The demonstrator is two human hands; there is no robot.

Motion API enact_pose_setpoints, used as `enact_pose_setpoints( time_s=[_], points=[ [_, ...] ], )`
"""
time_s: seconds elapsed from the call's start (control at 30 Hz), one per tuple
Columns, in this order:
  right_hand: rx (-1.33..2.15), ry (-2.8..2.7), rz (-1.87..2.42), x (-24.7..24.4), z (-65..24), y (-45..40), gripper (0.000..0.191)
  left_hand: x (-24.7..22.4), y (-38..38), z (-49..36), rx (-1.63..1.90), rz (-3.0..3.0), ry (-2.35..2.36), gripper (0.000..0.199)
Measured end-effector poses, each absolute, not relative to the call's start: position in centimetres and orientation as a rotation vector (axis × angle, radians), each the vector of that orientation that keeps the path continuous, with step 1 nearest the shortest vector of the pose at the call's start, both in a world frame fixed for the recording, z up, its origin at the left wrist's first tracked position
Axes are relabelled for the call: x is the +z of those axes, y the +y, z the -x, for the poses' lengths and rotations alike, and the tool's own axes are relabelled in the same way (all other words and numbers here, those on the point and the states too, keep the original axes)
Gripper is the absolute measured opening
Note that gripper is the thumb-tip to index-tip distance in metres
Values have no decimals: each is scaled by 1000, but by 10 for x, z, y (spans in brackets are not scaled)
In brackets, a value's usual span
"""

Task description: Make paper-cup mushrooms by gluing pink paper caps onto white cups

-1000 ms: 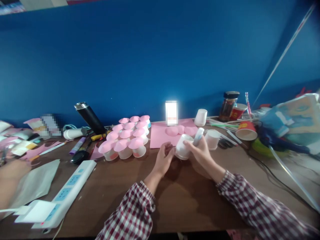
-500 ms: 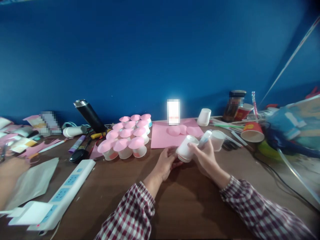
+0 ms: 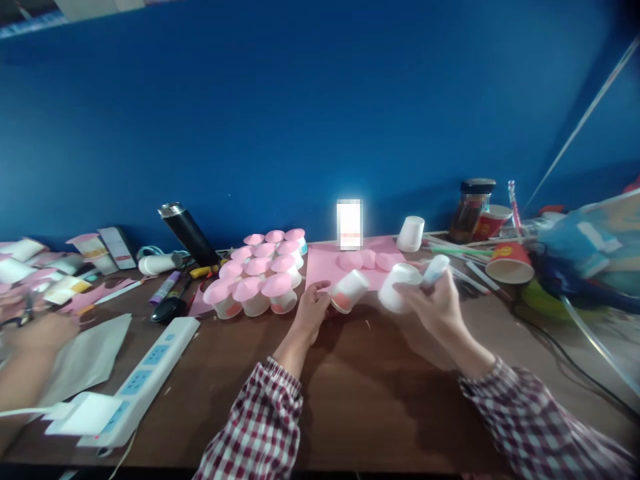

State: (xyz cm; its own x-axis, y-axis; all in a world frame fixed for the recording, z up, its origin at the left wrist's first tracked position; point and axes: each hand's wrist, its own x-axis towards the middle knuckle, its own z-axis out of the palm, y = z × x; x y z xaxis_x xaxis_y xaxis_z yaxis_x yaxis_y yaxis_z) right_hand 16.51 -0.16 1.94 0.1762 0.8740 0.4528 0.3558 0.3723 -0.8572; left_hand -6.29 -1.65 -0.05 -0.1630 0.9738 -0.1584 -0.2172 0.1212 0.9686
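My left hand grips a tilted white paper cup with an orange patch near its rim. Just to the right, my right hand has its thumb and fingers on another white paper cup, which is blurred. A pale, whitish tube is also held in my right hand, sticking up from the fingers; its kind is unclear. Behind the cups lies a pink sheet with several pink rounded paper pieces on it. Left of my hands, several cups topped with pink paper cones stand in rows.
One upturned white cup stands by the wall. On the left are a power strip, a black flask, a purple stick and another person's hand. A red cup, a jar and straws lie right.
My hands have moved apart: the left hand has shifted left with one cup, the right hand rightward with another. Before, the cups between my hands were together.
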Motion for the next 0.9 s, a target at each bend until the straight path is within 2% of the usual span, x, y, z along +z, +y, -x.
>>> enact_pose_setpoints(
  time_s=[0.13, 0.33, 0.57, 0.8, 0.9],
  points=[
    [437, -1630, 1382, 6, -160, -1, 50, -1, -16, 61, 1362, -618, 1082, 37],
    [495, -1668, 1401, 3, -159, -1, 60, -2, -17, 58, 1411, -460, 872, 34],
    [279, -1669, 1104, 14, -159, -15, 64, -1, -27, 47, 1349, -580, 764, 45],
    [413, -1663, 1076, 11, -154, -17, 43, 0, -36, 40, 1182, -739, 701, 47],
    [476, -1591, 1061, 12, -153, -17, 44, -2, -36, 40, 1183, -741, 711, 45]
  ],
)
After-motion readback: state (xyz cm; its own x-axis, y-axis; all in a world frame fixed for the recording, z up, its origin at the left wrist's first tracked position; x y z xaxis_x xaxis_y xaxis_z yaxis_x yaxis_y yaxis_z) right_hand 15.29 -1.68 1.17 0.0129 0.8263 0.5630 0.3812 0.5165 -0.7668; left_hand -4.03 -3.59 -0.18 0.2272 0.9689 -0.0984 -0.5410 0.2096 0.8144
